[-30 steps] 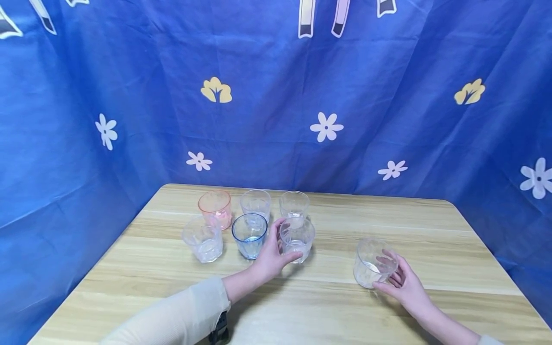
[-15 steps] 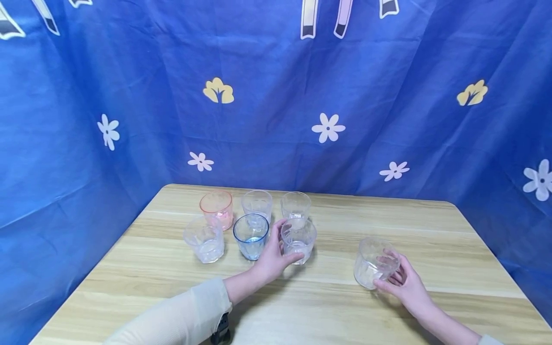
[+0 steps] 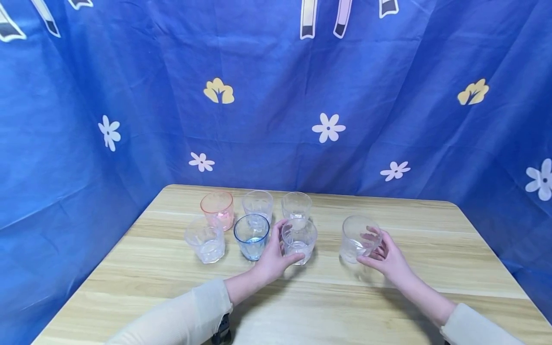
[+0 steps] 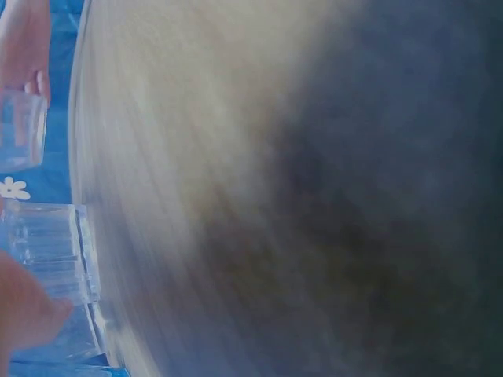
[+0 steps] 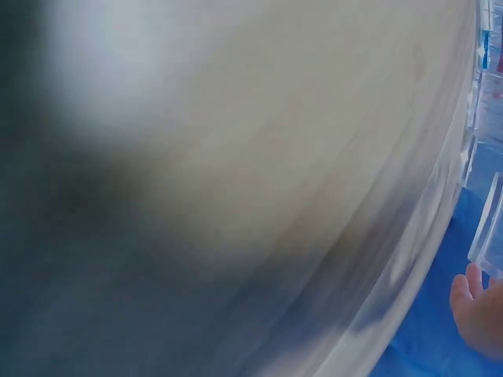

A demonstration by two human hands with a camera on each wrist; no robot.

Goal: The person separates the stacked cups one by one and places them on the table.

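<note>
My left hand (image 3: 273,254) grips a clear cup (image 3: 302,242) at the right end of the front row, thumb on the near side and fingers behind. My right hand (image 3: 390,256) holds another clear cup (image 3: 351,239) by its right side. In the left wrist view this second cup (image 4: 22,129) hangs above the table, its base apart from the wood. A blue-rimmed cup (image 3: 251,247) stands just left of my left hand. Behind the gripped cup is a clear cup (image 3: 296,205), partly overlapped by it.
A pink cup (image 3: 217,211) and a clear cup (image 3: 257,206) stand in the back row. At the front left is another clear cup (image 3: 208,244). The wooden table (image 3: 302,306) ends at a blue patterned curtain (image 3: 267,124) behind and beside it.
My right hand has lifted its clear cup and carried it left and away from me, toward the rows. My left hand stays on its cup.
</note>
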